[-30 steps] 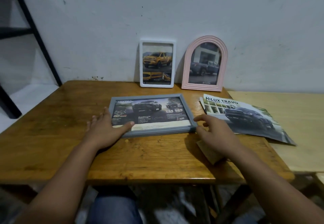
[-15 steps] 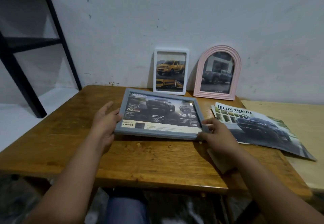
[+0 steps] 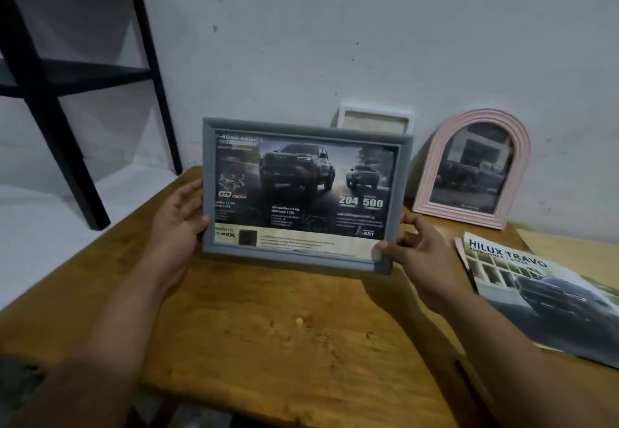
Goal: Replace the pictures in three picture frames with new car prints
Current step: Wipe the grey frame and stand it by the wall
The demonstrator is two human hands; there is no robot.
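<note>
The left hand [image 3: 179,223] grips the grey frame's [image 3: 301,129] left edge, and the right hand [image 3: 415,253] pinches its lower right corner, holding it upright above the desk [image 3: 284,327], before the white frame [image 3: 375,119].

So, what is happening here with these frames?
A person holds the grey frame upright above the wooden table, the left hand gripping its left edge and the right hand pinching its lower right corner. It shows a dark truck print. The white frame and the pink arched frame stand behind by the wall; a car brochure lies at the right.
</note>
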